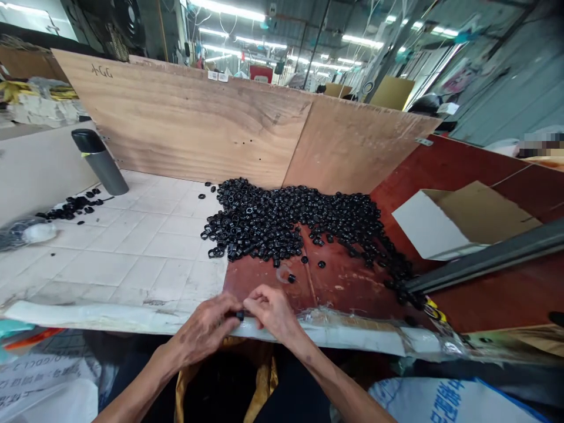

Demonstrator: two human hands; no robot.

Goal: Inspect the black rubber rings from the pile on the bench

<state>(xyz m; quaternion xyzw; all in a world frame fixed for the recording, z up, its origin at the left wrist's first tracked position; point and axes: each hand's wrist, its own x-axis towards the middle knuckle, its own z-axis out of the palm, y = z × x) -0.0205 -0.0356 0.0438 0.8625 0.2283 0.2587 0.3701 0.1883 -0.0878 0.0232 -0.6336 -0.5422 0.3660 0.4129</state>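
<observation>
At the wrapped front edge of the table, my left hand (208, 329) is closed on a small black piece (239, 315) held between thumb and fingers. My right hand (272, 311) is beside it, fingers pinched close to that piece; what they grip, if anything, is too small to tell. Beyond both hands a large pile of small black ring-like pieces (264, 223) spreads over the table. A few loose black pieces (322, 265) lie between the pile and my hands. Below my hands hangs an open yellow-brown sack (181, 390) with a dark inside.
A dark bottle (106, 167) and a smaller group of black pieces (73, 207) are at the left. Wooden boards (198, 123) close off the back. An open cardboard box (449, 220) and a grey metal bar (489, 255) are at the right.
</observation>
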